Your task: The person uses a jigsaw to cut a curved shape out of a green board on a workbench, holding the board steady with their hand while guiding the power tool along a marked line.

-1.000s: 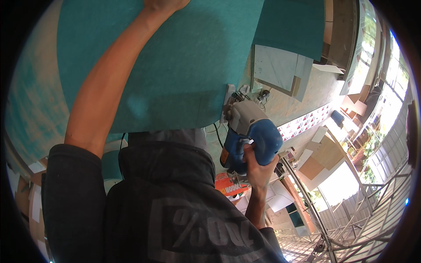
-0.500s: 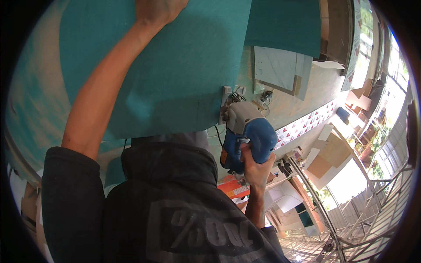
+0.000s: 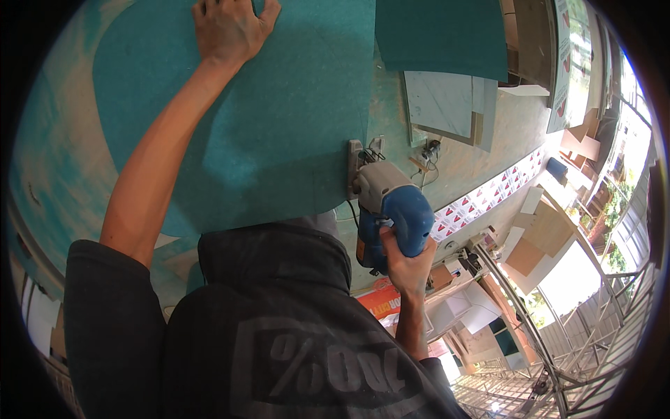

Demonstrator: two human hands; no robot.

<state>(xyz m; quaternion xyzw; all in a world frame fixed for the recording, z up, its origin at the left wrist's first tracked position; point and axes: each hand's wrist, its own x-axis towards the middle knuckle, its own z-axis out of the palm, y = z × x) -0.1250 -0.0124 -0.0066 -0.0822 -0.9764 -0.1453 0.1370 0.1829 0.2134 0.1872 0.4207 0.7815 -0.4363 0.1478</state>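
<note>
A large green board (image 3: 293,105) with a rounded near corner lies before me. My left hand (image 3: 230,31) rests on its upper part with the fingers apart, the tips close to the view's upper edge. In my right hand (image 3: 410,262) is a blue and grey jigsaw (image 3: 394,199), gripped by its handle, the thumb near its switch. The jigsaw's metal base sits at the board's right edge, close to the near corner. Its blade is hidden from me. A dark cord runs beside the tool.
Beyond the board's right edge lie another dark green board (image 3: 443,38) and a pale marbled panel (image 3: 440,105). A small dark device with a cord (image 3: 430,149) is on the floor. Farther right are a long patterned strip (image 3: 488,185) and brown sheets (image 3: 541,241).
My left hand has come farther into view, its fingers now showing. The board's right edge appears farther left at the top. The jigsaw stays at the edge, slightly shifted in the picture.
</note>
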